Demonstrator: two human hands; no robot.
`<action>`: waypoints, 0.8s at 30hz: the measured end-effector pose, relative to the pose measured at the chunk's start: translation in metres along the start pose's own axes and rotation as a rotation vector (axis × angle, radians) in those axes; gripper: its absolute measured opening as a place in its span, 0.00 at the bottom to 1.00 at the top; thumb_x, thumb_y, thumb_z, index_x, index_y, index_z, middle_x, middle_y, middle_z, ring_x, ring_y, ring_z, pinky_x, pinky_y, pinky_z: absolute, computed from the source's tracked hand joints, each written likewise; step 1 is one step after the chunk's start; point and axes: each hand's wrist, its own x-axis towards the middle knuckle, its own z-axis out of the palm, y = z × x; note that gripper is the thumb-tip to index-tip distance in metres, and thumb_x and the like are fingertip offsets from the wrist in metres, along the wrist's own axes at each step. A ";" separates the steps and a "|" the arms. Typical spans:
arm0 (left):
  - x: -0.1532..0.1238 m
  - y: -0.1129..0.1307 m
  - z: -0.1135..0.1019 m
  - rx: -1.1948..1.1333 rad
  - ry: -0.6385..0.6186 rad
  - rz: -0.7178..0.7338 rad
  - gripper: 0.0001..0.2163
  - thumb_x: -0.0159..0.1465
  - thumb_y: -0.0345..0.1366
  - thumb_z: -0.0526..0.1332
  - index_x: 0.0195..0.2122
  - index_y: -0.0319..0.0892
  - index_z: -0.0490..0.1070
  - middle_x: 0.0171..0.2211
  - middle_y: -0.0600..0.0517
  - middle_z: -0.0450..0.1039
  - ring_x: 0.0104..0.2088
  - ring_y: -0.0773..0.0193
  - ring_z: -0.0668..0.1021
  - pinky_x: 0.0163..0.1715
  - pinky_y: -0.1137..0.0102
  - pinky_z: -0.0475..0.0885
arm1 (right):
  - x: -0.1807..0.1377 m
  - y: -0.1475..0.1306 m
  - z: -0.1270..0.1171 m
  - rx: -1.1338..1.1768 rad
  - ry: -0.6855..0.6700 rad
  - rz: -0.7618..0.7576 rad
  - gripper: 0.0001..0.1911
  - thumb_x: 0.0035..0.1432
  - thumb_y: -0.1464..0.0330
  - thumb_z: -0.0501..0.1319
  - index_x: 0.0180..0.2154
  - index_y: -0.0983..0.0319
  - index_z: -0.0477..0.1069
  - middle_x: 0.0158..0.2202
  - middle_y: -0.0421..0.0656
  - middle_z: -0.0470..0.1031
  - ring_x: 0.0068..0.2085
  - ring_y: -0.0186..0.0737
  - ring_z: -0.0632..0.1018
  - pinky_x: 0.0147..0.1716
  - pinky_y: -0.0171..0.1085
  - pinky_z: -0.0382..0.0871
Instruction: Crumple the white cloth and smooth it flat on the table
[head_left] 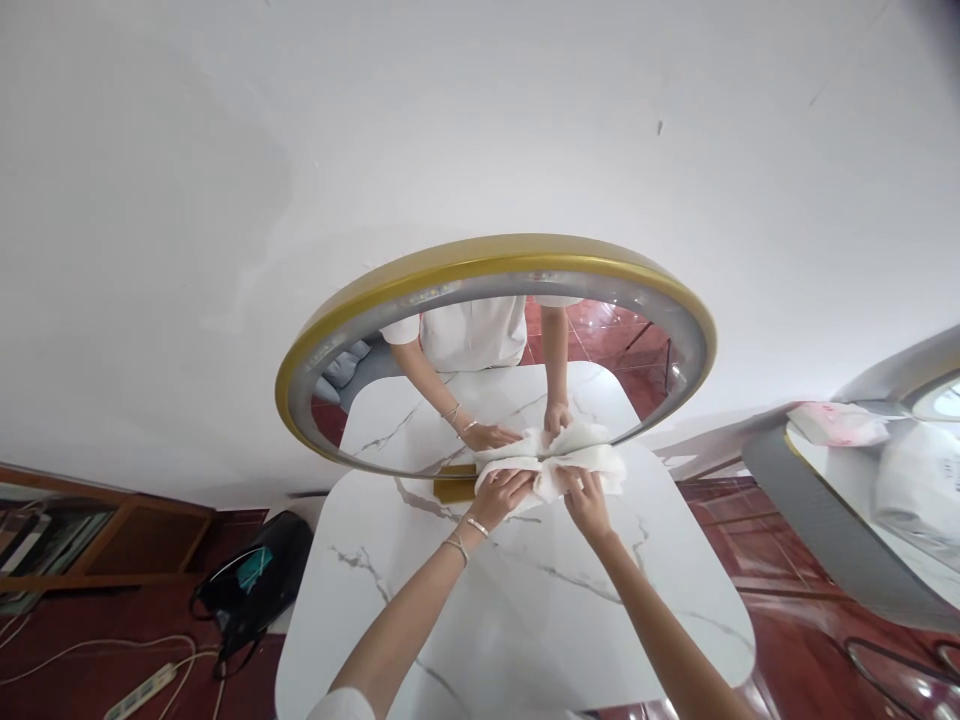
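Note:
A crumpled white cloth [550, 478], perhaps a paper towel, is bunched against the lower edge of a round gold-rimmed mirror [480, 257]. My left hand [502, 497] has its fingers curled on the left part of the cloth, a bracelet on its wrist. On the right part, my right hand [587, 503] grips the cloth with bent fingers, some hidden in its folds. Just left of my left hand, the mirror's gold base [453, 487] rests on the white marble-patterned table [517, 610]. Both hands and the cloth are reflected in the glass.
Behind the mirror rises a pale wall [480, 130]. A second table [832, 530] at right bears a plastic-wrapped pack [838, 423] and a white bag [919, 475]. At left are a black bag [259, 575], a power strip [142, 692] with cords, and a wooden shelf [135, 540].

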 end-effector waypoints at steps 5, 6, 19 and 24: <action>-0.020 -0.005 0.002 -0.005 0.016 -0.011 0.14 0.66 0.28 0.51 0.39 0.51 0.74 0.38 0.56 0.79 0.40 0.65 0.79 0.40 0.68 0.69 | -0.015 -0.020 0.023 0.012 -0.032 -0.020 0.21 0.50 0.82 0.49 0.40 0.61 0.71 0.40 0.47 0.71 0.36 0.42 0.67 0.37 0.42 0.65; -0.020 -0.005 0.001 -0.002 0.031 -0.021 0.14 0.67 0.28 0.50 0.37 0.51 0.74 0.37 0.56 0.79 0.39 0.65 0.79 0.39 0.68 0.69 | -0.016 -0.022 0.025 0.012 -0.029 -0.013 0.21 0.50 0.82 0.49 0.40 0.61 0.71 0.40 0.47 0.71 0.36 0.43 0.67 0.37 0.42 0.65; 0.023 -0.006 -0.049 0.133 0.343 -0.284 0.11 0.63 0.27 0.57 0.26 0.48 0.74 0.31 0.54 0.78 0.35 0.65 0.76 0.42 0.65 0.63 | 0.062 -0.048 -0.015 0.081 0.293 0.084 0.20 0.53 0.80 0.48 0.43 0.60 0.70 0.43 0.49 0.67 0.44 0.45 0.72 0.42 0.45 0.66; 0.070 -0.020 -0.112 0.167 0.760 -0.310 0.13 0.64 0.29 0.55 0.35 0.52 0.77 0.37 0.52 0.77 0.44 0.62 0.75 0.50 0.62 0.59 | 0.131 -0.047 -0.045 0.000 0.526 0.050 0.13 0.60 0.68 0.53 0.43 0.59 0.73 0.50 0.53 0.67 0.47 0.50 0.72 0.45 0.48 0.64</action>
